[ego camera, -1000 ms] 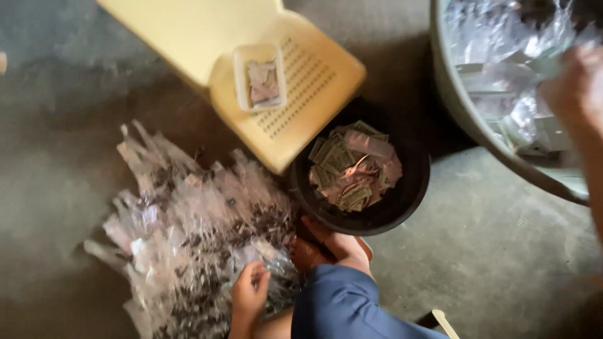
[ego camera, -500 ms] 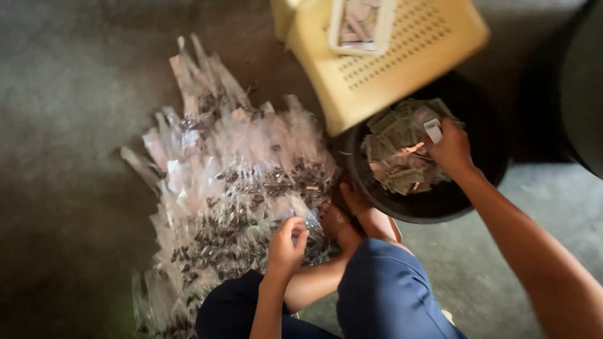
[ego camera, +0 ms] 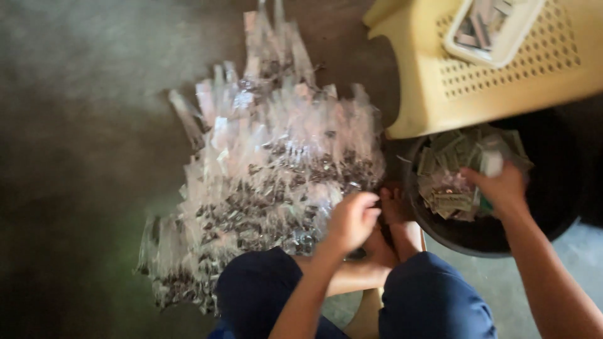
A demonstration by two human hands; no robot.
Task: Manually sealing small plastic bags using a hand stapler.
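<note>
Right hand (ego camera: 502, 188) down in the black basin (ego camera: 553, 207), pinched on a small pale packet (ego camera: 492, 163) above the loose packets (ego camera: 449, 188), lifted for taking out; left hand (ego camera: 352, 220) curled, grip unclear, at the near edge of the clear bags (ego camera: 276, 182) fanned on the floor (ego camera: 81, 125) within easy reach; yellow stool (ego camera: 477, 94) beyond

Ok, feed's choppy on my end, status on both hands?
Left hand closed at edge of clear packet pile. Right hand in black bowl, pinching a small packet. Yellow stool overhangs bowl's far rim.
</note>
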